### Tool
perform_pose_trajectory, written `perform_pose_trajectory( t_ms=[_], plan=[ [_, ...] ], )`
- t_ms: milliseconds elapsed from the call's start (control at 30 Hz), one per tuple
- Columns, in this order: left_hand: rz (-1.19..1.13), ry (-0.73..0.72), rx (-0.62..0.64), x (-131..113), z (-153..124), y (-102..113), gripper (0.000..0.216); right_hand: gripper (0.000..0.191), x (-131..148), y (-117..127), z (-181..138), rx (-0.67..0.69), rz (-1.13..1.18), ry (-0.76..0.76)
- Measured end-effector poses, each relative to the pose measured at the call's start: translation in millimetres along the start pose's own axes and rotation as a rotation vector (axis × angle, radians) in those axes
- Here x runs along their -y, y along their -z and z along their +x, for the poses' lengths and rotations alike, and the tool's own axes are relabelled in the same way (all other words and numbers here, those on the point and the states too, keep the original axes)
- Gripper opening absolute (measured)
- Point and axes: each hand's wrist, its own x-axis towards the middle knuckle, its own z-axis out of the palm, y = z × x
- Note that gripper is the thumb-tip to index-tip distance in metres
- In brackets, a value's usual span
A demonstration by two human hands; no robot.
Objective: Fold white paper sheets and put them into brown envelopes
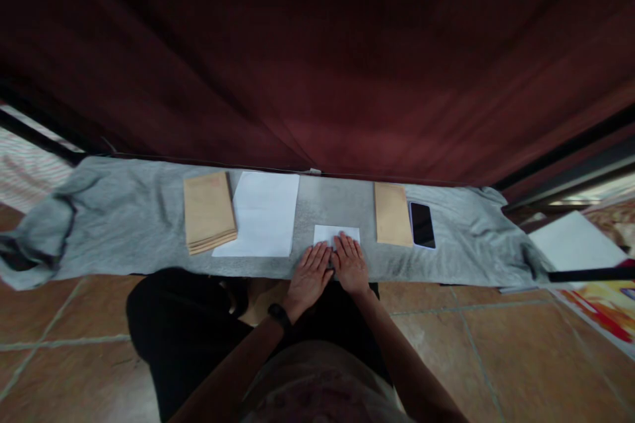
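A small white sheet of paper point(325, 232), seemingly folded, lies at the front of a narrow surface covered with grey cloth point(337, 201). My left hand point(311, 272) rests flat over its lower left part, fingers stretched out. Beside it, my right hand point(350, 266) lies flat on the right part of the same paper. The two thumbs are close together. Both palms cover the paper's lower edge. To the left is larger white paper point(265, 215), partly under a stack of brown envelopes point(209, 210). A single brown envelope point(393, 215) lies to the right of my hands.
Right of the single envelope lies a phone point(423, 225), dark screen up. A dark red curtain point(317, 79) hangs behind the surface. White board or paper point(578, 240) sits at the far right, near a black bar point(592, 274). Tiled floor point(476, 324) shows below.
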Motion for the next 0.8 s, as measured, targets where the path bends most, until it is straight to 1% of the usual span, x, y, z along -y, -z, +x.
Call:
perform_pose_trajectory(
  t_ms=[100,233,300,433,567,800],
  plan=[
    [-0.001,-0.007,-0.013,-3.7,-7.2,1.7,0.055,0.045,0.1,5.8,6.5,0.018,0.065,-0.003],
    [-0.020,-0.018,-0.027,-2.7,-8.4,0.3,0.055,0.045,6.9,9.1,19.6,0.092,0.169,0.075],
    [-0.027,-0.014,-0.031,-1.9,-8.6,-2.1,0.052,0.045,11.4,7.5,24.2,0.131,0.184,0.100],
    [-0.033,-0.015,-0.039,-1.3,-10.5,-7.2,0.048,0.046,14.2,2.0,27.8,0.160,0.150,0.091],
    [-0.039,0.000,-0.054,-0.8,-11.5,-10.3,0.048,0.046,9.1,-2.2,32.9,0.152,0.106,0.081],
    [-0.058,-0.002,-0.067,1.1,-10.0,-10.4,0.051,0.046,1.0,-9.7,43.0,0.141,0.019,0.109]
  ],
)
